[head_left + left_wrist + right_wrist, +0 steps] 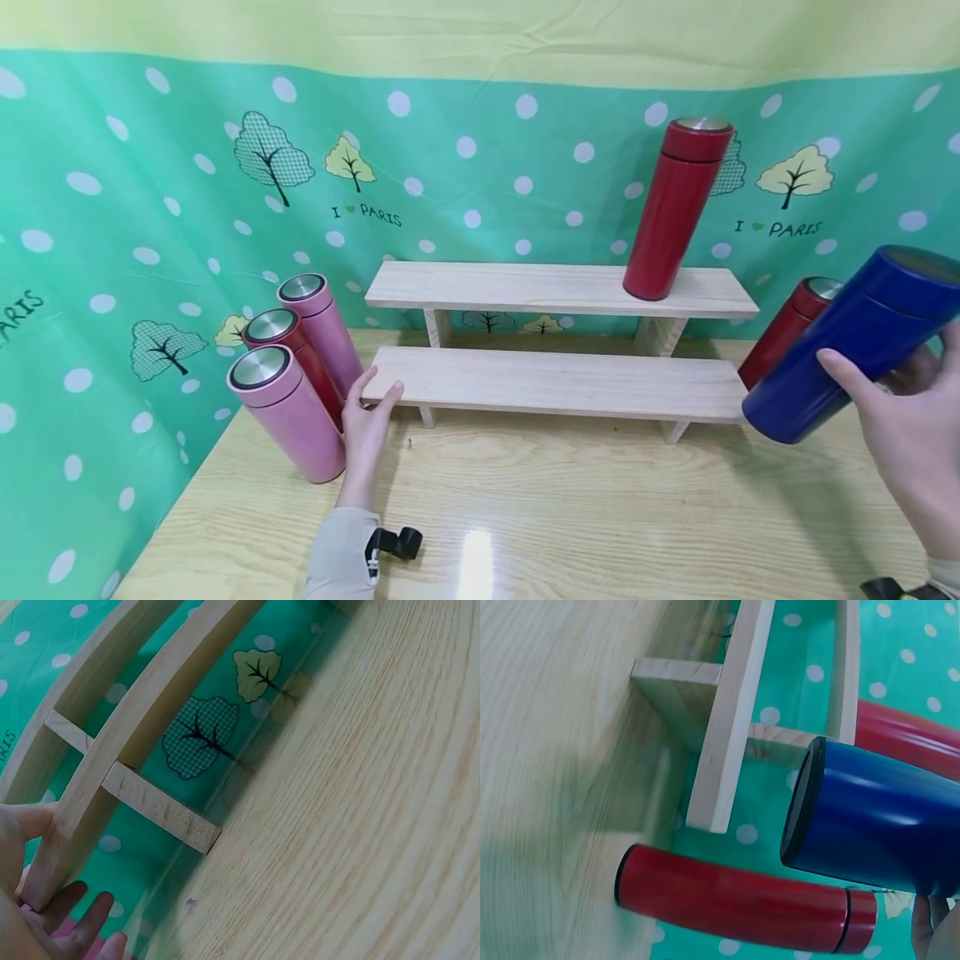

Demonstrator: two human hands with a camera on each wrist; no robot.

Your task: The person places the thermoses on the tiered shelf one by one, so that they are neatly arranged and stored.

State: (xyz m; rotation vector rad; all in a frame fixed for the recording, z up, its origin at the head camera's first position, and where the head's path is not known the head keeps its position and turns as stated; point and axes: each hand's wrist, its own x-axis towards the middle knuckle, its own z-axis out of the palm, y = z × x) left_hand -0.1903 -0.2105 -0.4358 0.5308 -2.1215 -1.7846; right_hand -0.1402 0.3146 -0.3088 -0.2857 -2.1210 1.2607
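My right hand (911, 417) grips a blue thermos bottle (847, 350), tilted and held up off the table, by its side near the lower shelf's right end. In the right wrist view the blue bottle's dark base faces the shelf. With thumb and fingers, my left hand (367, 425) pinches the left end of the lower wooden shelf board (555, 383); the left wrist view shows the thumb above and fingers below the board. A red thermos bottle (678, 208) stands at the right of the upper shelf board (525, 287).
Left of the shelf stand two pink bottles (288, 417) with a red bottle (300, 358) between them. Another red bottle (783, 333) stands on the table (570, 508) at the right, partly behind the blue one. A green printed cloth (480, 167) hangs behind.
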